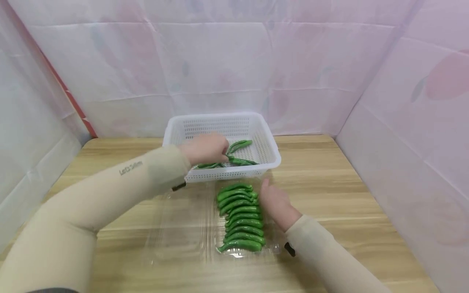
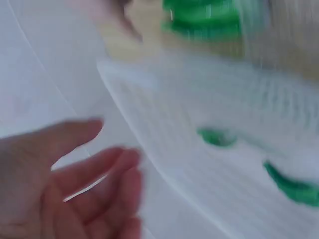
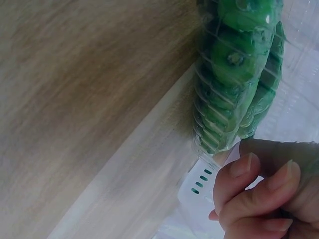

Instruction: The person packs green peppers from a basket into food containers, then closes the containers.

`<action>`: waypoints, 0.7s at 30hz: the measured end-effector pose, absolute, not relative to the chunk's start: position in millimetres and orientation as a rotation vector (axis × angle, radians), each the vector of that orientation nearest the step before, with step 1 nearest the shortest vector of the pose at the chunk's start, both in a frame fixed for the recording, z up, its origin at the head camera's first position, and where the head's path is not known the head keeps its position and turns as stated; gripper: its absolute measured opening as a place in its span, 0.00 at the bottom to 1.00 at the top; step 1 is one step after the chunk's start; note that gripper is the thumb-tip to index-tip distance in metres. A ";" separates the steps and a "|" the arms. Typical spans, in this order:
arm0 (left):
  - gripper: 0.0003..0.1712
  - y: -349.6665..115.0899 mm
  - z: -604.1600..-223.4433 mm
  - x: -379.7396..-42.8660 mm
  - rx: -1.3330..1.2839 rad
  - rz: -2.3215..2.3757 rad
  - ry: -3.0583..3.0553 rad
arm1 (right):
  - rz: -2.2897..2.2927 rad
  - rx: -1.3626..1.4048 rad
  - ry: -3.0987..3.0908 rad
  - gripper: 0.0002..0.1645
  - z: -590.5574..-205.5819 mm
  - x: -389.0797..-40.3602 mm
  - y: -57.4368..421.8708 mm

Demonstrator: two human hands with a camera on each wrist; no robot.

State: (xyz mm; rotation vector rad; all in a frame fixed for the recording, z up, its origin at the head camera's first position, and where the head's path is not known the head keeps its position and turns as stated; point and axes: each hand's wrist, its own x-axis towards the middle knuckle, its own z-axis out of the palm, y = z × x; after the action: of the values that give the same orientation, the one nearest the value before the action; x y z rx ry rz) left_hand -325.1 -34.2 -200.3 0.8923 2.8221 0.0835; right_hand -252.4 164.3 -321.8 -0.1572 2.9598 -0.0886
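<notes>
My left hand [image 1: 207, 148] is over the white slotted basket [image 1: 272, 160], beside a few loose green peppers [image 1: 239, 145]. In the left wrist view that hand [image 2: 84, 194] has its thumb apart from loosely bent fingers, and nothing shows between them. A clear plastic clamshell box lies unfolded in front of the basket, with a row of several green peppers [image 1: 243, 222] in its right half. My right hand [image 1: 276, 203] is beside the box's right edge. The right wrist view shows its fingers [image 3: 239, 167] loosely curled near the box's corner, holding nothing visible.
The box's transparent lid [image 1: 183, 221] lies flat on the left. Everything stands on a wood-grain table [image 1: 329, 191]. Pale patterned sheeting [image 1: 220, 61] rises behind the basket and along both sides.
</notes>
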 end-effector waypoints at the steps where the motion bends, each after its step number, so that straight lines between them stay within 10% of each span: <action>1: 0.08 -35.5 -197.5 -332.2 0.866 0.049 2.789 | -0.086 -0.162 2.965 0.33 -322.2 -251.5 164.6; 21: 0.23 -42.9 -239.6 -381.2 0.605 -0.349 2.101 | -0.094 -0.144 2.929 0.34 -324.2 -236.7 162.8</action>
State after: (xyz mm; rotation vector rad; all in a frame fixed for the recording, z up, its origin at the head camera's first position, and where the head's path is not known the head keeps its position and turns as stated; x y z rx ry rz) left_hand -381.2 -42.9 -239.6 0.6050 2.1010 -0.3493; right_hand -236.7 162.8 -324.2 -0.1440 2.9286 -0.0944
